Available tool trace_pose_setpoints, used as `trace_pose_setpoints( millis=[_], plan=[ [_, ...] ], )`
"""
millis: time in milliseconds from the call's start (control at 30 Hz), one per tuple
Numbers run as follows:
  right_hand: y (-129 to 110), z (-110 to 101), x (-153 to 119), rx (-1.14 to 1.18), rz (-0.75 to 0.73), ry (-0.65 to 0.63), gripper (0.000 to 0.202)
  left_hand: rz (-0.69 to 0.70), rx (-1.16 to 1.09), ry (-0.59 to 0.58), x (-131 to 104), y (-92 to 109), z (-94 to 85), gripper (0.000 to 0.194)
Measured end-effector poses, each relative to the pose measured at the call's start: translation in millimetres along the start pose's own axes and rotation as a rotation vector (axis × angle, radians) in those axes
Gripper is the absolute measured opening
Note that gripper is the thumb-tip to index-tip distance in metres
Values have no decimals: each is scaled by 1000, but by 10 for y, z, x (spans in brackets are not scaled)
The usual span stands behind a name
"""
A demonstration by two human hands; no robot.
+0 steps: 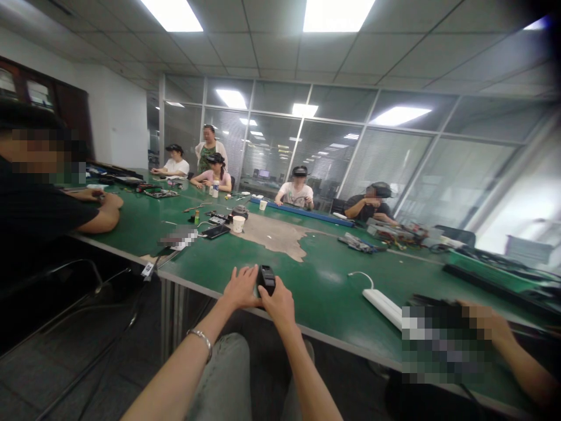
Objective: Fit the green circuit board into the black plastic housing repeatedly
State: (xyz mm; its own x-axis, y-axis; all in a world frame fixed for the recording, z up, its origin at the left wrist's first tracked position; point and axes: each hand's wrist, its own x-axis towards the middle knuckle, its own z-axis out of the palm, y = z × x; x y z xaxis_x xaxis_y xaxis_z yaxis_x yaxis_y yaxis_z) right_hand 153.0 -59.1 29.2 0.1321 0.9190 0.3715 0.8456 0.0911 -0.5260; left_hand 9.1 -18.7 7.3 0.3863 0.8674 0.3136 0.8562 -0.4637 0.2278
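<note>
**Green Table, Worn Patch and Scattered Gear**

Stretched wide across the room: one long green table [333, 280], top worn through to a pale brown patch [280, 234] near the middle. Just beside that patch, a white paper cup [239, 224], with a dark phone [215, 231] lying flat close by. Nearer the front edge, well right of the patch, a white power strip [382, 303] trailing a white cable [360, 275]. Far side carried a long blue strip [307, 213] and a second cup [263, 204]. Over on the right, a tangle of electronic parts [397, 234], too small to sort out. At the near edge, a small black device [266, 279], apparently on the tabletop.
</note>
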Motion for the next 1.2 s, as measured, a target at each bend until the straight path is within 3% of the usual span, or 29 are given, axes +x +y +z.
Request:
trace_pose_setpoints(
  millis=[167, 333, 533, 667, 767, 900, 1033, 1200],
  plan=[
    [109, 99, -23, 54, -76, 107, 71, -2, -17, 1, 6, 7, -35, 95],
    [104, 111, -16, 126, -18, 107, 53, -11, -25, 1, 9, 10, -43, 101],
    [5, -42, 54, 305, 7, 252, 59, -22, -17, -6, 39, -26, -6, 106],
    [161, -171, 106, 323, 86, 350, 61, -32, -15, 5, 68, -41, 16, 114],
    [374, -162, 98, 248, 146, 315, 62, -42, -23, 10, 80, -46, 27, 114],
    [563, -31, 61, 191, 121, 243, 70, -33, -30, 22, 70, -47, 21, 112],
    [613, 44, 27, 179, 67, 306, 81, -27, -29, 7, 32, -14, -19, 108],
    [620, 6, -16, 165, 34, 255, 73, -30, -31, 19, -12, 43, -66, 100]
  ],
)
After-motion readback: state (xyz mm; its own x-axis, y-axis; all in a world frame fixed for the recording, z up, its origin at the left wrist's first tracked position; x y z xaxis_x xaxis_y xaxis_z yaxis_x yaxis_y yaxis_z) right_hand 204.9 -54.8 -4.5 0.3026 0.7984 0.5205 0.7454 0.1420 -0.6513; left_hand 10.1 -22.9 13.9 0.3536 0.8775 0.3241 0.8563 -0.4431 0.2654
